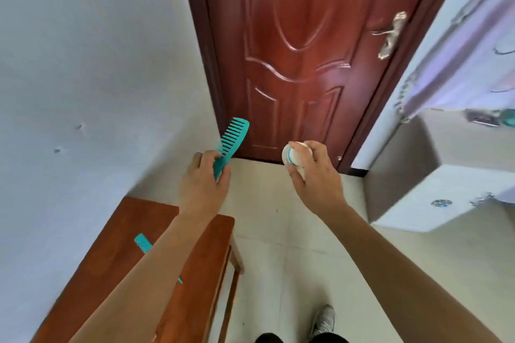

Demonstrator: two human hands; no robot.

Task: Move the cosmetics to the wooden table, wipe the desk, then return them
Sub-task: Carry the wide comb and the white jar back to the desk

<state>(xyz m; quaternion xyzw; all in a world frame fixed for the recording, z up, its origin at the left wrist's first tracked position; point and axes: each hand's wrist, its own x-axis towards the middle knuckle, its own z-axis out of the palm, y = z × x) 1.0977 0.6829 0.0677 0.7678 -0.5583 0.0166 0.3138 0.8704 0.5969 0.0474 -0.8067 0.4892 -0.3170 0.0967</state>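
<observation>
Fingers (209, 157) of left hand (202, 186) curled round teal comb (232, 135); right hand (317, 184) fingers (316, 152) gripping white jar (289, 156).

no legible text, labels or signs

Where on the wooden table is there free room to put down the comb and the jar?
The table is bare at its far end, between the lying comb and the far edge, and along the wall side. The middle holds that comb, partly hidden by the left forearm. The left hand holds a second comb, the right hand the jar.
</observation>
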